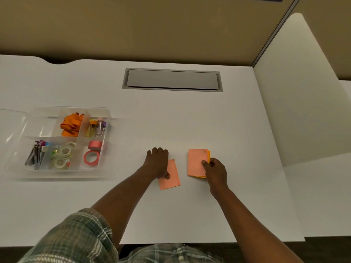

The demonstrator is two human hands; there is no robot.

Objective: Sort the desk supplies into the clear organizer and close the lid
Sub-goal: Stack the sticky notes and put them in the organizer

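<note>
Two arms extended; left hand (157, 163) presses pink note (171, 179); right grip (215, 170) pinches stack (196, 161).

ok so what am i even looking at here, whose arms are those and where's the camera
There is no machine here. A person works with bare hands, and the single picture comes from a camera worn on their head, looking forward and down. The left hand lies on a pink note on the white desk. The right hand pinches a stack of pink and orange notes, thumb on top. At the left sits the clear organizer, open, already holding orange bands and tape rolls.
</note>
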